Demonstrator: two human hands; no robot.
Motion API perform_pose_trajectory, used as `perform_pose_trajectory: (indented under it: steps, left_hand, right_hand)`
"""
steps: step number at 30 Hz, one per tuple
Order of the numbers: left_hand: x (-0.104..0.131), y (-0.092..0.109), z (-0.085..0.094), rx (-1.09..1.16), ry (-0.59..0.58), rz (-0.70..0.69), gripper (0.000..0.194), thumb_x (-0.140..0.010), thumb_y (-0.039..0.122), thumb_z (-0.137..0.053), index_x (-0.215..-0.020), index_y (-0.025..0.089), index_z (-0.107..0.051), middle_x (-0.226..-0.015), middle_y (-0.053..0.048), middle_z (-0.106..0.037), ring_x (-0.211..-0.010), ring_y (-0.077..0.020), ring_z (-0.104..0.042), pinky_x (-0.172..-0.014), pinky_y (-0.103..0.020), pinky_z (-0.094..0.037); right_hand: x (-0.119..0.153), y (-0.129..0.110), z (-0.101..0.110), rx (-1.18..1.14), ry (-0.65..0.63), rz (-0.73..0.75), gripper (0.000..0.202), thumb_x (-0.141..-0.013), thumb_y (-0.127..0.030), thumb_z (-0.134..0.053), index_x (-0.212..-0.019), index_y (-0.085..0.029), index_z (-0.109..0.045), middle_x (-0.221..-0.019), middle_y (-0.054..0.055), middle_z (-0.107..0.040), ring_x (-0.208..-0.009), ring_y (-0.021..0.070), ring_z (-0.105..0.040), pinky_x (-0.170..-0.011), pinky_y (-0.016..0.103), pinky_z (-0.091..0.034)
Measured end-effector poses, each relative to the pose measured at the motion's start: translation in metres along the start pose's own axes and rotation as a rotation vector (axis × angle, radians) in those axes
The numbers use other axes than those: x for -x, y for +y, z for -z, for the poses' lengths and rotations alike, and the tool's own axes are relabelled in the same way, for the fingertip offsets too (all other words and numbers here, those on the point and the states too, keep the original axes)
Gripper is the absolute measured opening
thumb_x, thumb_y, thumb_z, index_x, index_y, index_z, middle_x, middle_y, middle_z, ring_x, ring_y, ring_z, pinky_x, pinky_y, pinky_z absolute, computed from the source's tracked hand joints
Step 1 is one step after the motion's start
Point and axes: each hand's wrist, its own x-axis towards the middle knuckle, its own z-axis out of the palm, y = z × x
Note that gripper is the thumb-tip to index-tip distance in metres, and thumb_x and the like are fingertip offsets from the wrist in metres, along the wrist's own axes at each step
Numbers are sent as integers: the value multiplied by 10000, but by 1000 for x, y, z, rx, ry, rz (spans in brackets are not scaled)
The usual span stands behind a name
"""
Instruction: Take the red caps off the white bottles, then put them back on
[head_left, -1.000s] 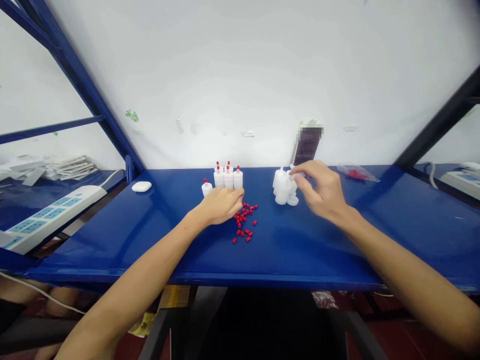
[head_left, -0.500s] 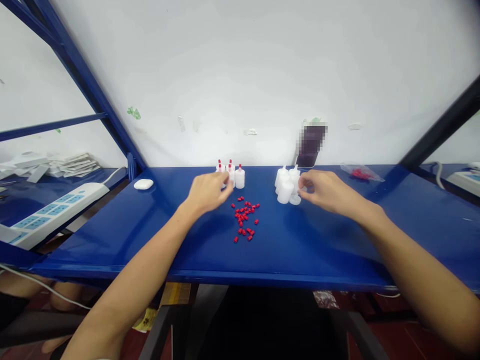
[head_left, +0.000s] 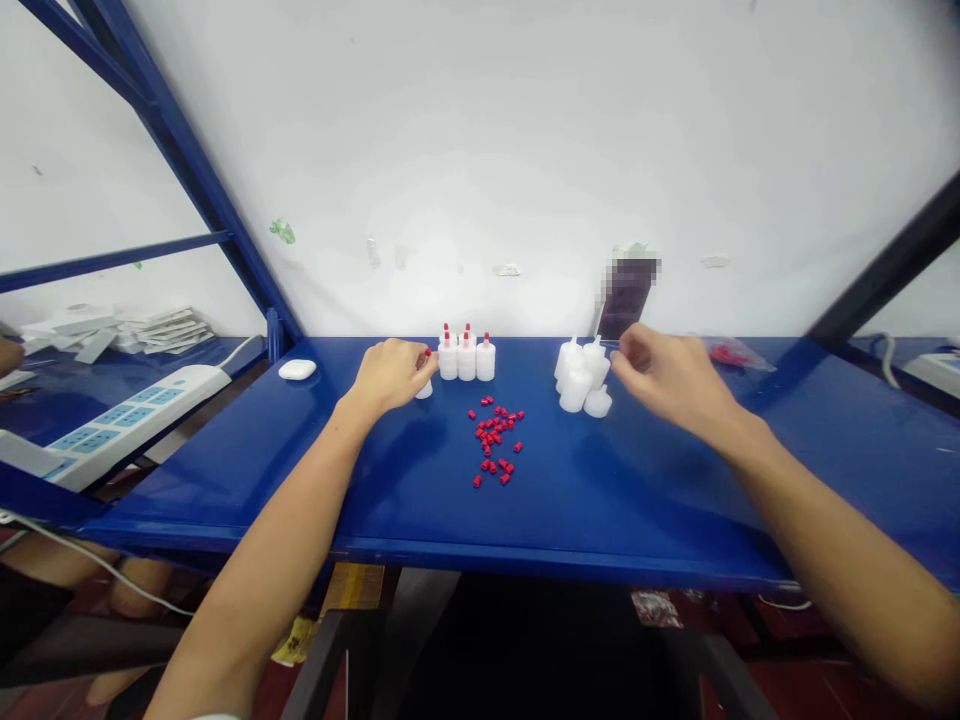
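My left hand (head_left: 394, 375) is closed around the top of a small white squeeze bottle (head_left: 424, 391). A red tip shows at its fingertips, and most of the bottle is hidden. Just right of it stand several white bottles with red caps (head_left: 466, 358). My right hand (head_left: 664, 370) is beside a cluster of uncapped white bottles (head_left: 574, 385) with pointed nozzles. Its fingers are curled with a gap to the thumb, and nothing shows between them. A bottle (head_left: 598, 403) at the cluster's front right leans over or lies tilted. Loose red caps (head_left: 491, 435) are scattered between the hands.
A phone (head_left: 628, 295) leans against the wall behind the uncapped bottles. A clear bag of red caps (head_left: 727, 354) lies at the back right. A white case (head_left: 297, 370) and a power strip (head_left: 139, 420) are on the left. The blue table's front edge (head_left: 562, 560) runs across.
My left hand has moved left, uncovering the row of capped bottles. My right hand has drawn slightly right from the uncapped cluster. The view has shifted a little.
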Motion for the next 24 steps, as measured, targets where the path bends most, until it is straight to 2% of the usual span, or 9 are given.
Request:
perform_pose_trajectory:
  steps: [2, 4, 6, 10, 12, 13, 20, 22, 24]
  left_hand:
    - [2, 6, 1, 94, 130, -92, 396, -958, 396, -379, -666, 188, -549, -657, -59, -620, -611, -189, -560, -591, -296, -319]
    - [6, 13, -2, 195, 204, -227, 353, -961, 366, -381, -721, 181, -561, -701, -47, -632, -621, -163, -542, -622, -285, -346]
    - [9, 24, -7, 265, 198, -365, 306, -950, 339, -394, -779, 173, -586, -743, -43, -646, -642, -151, -543, -647, -273, -372]
    - [14, 45, -22, 291, 120, -517, 268, -931, 312, -414, -824, 171, -615, -784, -48, -660, -710, -164, -581, -676, -272, -407]
    - [15, 53, -27, 296, 89, -545, 270, -938, 309, -413, -841, 171, -623, -788, -47, -661, -729, -171, -594, -680, -277, -417]
    - [16, 55, -29, 302, 79, -554, 274, -946, 309, -409, -854, 170, -626, -790, -46, -661, -732, -171, -598, -680, -278, -420]
    - [17, 56, -27, 355, 89, -538, 282, -995, 325, -392, -965, 169, -625, -895, -51, -695, -766, -160, -619, -694, -276, -436]
    - [17, 56, -27, 373, 99, -543, 275, -1006, 314, -379, -1004, 170, -613, -920, -50, -698, -779, -158, -622, -707, -277, -441]
    - [17, 58, -28, 382, 106, -555, 269, -1012, 281, -353, -1043, 169, -596, -940, -49, -698, -788, -157, -624, -713, -279, -443]
  right_hand:
    - [3, -9, 1, -56, 156, 46, 84, -857, -261, -549, -784, -222, -533, -710, 40, -667, -616, 196, -608, -618, 315, -418]
    - [6, -18, 1, -101, 169, 119, 118, -862, -273, -546, -757, -224, -527, -691, 33, -656, -613, 187, -601, -631, 311, -419]
    - [7, -24, 1, -72, 16, 135, 193, -853, -269, -539, -672, -225, -491, -599, 11, -601, -540, 168, -548, -585, 305, -377]
    - [6, -20, 1, 76, -430, 77, 354, -845, -255, -532, -515, -220, -409, -472, -3, -488, -444, 149, -442, -517, 306, -262]
    - [6, -13, 0, 87, -560, 82, 400, -856, -254, -530, -481, -217, -396, -453, -5, -463, -435, 147, -434, -513, 305, -257]
    - [6, -11, -1, 77, -583, 87, 411, -858, -254, -535, -474, -216, -396, -448, -7, -456, -432, 146, -435, -511, 305, -261]
    - [5, 0, 5, -70, -608, 47, 394, -880, -258, -519, -498, -216, -433, -418, -19, -494, -380, 127, -455, -473, 302, -311]
    - [6, -5, 6, -88, -553, 78, 398, -866, -246, -523, -498, -217, -374, -413, -36, -438, -371, 108, -407, -455, 294, -285]
    - [9, -16, 1, -109, -400, 172, 382, -853, -236, -529, -518, -217, -348, -439, -45, -393, -403, 100, -371, -462, 288, -274]
